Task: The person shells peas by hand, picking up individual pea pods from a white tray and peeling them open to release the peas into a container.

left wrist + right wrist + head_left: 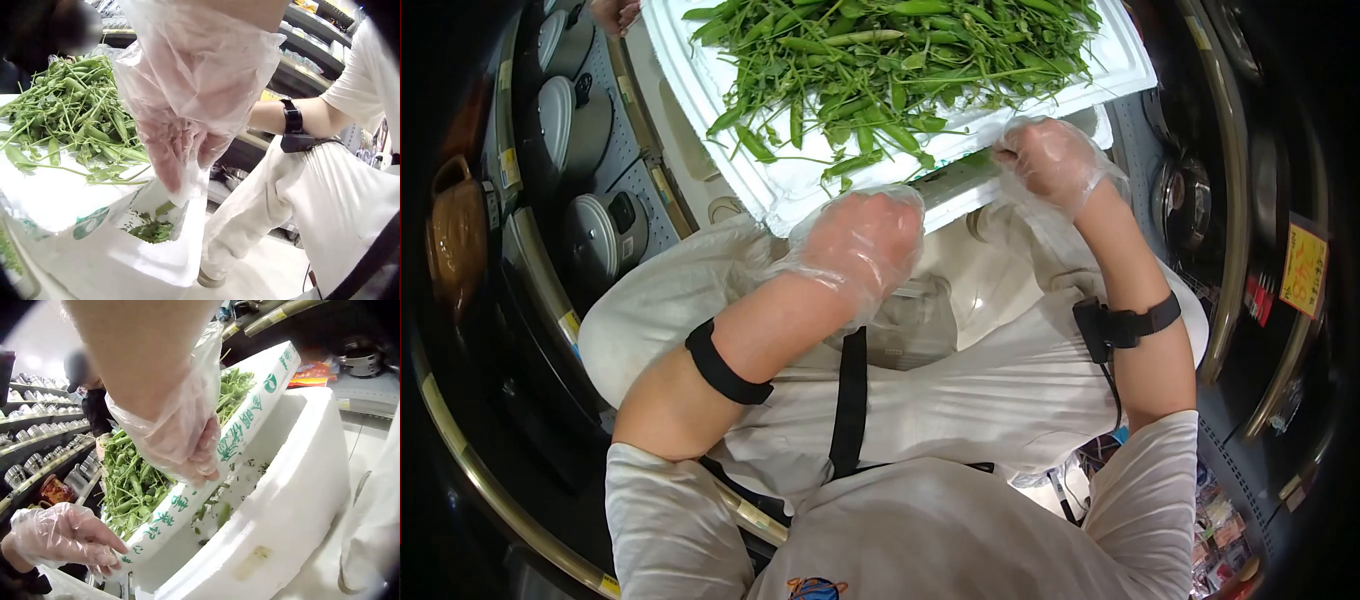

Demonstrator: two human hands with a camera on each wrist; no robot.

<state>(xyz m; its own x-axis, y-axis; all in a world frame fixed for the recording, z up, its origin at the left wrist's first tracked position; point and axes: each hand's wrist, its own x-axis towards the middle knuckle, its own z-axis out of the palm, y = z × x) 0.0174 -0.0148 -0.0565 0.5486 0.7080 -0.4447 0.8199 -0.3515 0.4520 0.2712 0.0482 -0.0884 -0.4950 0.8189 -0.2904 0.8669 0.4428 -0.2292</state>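
In the head view, pea pods with leafy vines [900, 60] are heaped on a white foam lid [785, 200]. A white foam box [300, 506] stands partly under the lid, and bits of green lie inside it. One pea pod [224, 515], blurred, is over the box opening below my right hand [1050, 160]. That hand, in a clear plastic glove, has curled fingers with nothing visible in them, above the lid's printed side. My left hand [860, 240], also gloved, has loosely bent fingers close to the lid's near edge, with nothing visible between them.
Shelves of pots [575, 120] line the left side; more pans [1185, 200] and a yellow price sign [1303, 268] are on the right. Another person [97, 406] is on the far side of the lid. My knees flank the box.
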